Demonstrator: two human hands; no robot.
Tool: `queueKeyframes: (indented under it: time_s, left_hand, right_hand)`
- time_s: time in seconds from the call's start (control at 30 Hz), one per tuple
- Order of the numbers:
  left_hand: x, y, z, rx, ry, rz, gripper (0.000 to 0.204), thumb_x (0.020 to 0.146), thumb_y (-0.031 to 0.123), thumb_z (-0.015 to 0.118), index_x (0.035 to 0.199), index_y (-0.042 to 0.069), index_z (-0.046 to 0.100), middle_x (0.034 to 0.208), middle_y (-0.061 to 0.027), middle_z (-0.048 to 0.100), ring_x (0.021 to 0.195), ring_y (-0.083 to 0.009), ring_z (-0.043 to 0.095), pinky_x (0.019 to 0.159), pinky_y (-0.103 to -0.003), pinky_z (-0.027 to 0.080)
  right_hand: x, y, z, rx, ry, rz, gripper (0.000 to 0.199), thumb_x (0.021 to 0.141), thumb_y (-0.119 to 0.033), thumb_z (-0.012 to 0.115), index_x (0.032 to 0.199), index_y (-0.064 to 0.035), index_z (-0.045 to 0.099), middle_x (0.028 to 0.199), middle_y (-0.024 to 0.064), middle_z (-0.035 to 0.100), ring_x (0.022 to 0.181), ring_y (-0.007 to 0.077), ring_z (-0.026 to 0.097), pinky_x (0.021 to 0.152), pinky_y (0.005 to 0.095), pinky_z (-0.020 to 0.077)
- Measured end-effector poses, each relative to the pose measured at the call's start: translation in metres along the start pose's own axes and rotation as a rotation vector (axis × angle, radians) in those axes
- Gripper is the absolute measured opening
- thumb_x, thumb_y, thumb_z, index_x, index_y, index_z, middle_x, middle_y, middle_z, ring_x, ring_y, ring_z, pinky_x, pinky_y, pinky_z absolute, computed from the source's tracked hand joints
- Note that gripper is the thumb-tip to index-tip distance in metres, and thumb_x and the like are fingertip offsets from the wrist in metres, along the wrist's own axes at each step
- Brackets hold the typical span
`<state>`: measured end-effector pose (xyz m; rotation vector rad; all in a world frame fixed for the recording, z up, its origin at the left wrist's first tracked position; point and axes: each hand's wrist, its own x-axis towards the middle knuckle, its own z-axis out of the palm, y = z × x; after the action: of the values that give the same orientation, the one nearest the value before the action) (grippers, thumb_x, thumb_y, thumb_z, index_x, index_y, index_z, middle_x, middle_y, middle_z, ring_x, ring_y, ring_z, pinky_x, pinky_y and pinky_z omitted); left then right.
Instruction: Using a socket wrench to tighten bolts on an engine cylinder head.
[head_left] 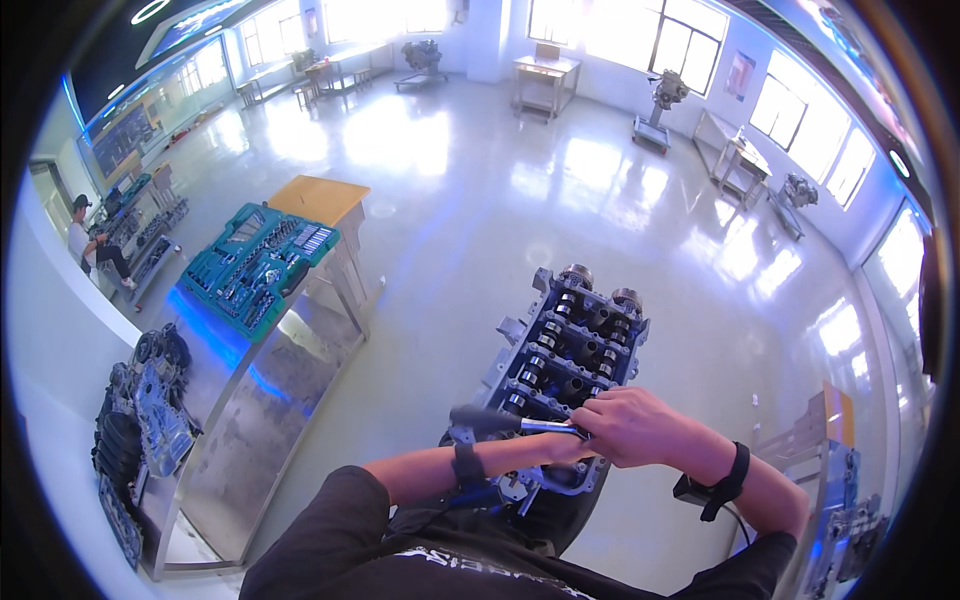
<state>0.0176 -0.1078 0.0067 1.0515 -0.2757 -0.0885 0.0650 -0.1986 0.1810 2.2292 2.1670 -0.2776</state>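
1. A bright room spreads out ahead of me, its glossy pale floor throwing back the light from the windows, with an engine on a wheeled stand near the far wall
2. To the left I have a metal bench; an open teal tool case full of sockets and drivers lies on top of it, and dark engine parts are piled by its outer side
3. Farther back on that side, well apart from the work, I see a seated person in a light top
4. The engine block sits just in front of the wearer's body, its open top facing up and its length running away from me; two toothed sprockets stand at the far end, beyond both hands
5. My view puts the right hand over the near right part of the block, fingers curled around the metal end of a wrench
6. From that grip the wrench reaches leftward, its dark handle lying across my line of sight to the left forearm
7. The left hand comes in below the wrench and tucks against the right one, which covers its fingers; I cannot tell whether it is clenched or loose
8. The rest of the block extends forward and to the left of the joined hands, with its rows of shiny cam lobes uncovered
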Motion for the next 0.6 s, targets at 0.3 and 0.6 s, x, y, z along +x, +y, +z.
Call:
queueKeyframes:
  time_s: [0.3, 0.6]
  left_hand:
    - [0.005, 0.004, -0.007, -0.127, 0.167, -0.011, 0.015, 0.080, 0.005, 0.063, 0.095, 0.006, 0.061, 0.093, -0.0034, 0.062, 0.091, -0.0119, 0.060, 0.075, -0.030, 0.052]
    - [0.000, -0.021, -0.010, 0.085, -0.161, 0.057, 0.010, 0.086, 0.006, 0.060, 0.096, 0.005, 0.059, 0.083, -0.0004, 0.058, 0.081, -0.0084, 0.055, 0.062, -0.025, 0.045]
  right_hand:
    - [-0.002, 0.004, -0.005, -0.179, 0.073, -0.345, 0.032, 0.061, -0.009, 0.070, 0.092, -0.0124, 0.061, 0.101, 0.0016, 0.056, 0.096, 0.0197, 0.053, 0.084, 0.0343, 0.0435]
    - [-0.009, -0.004, 0.002, -0.060, -0.058, -0.094, 0.023, 0.075, -0.019, 0.066, 0.092, -0.0070, 0.059, 0.075, 0.0042, 0.060, 0.074, 0.0230, 0.062, 0.055, 0.0348, 0.0482]
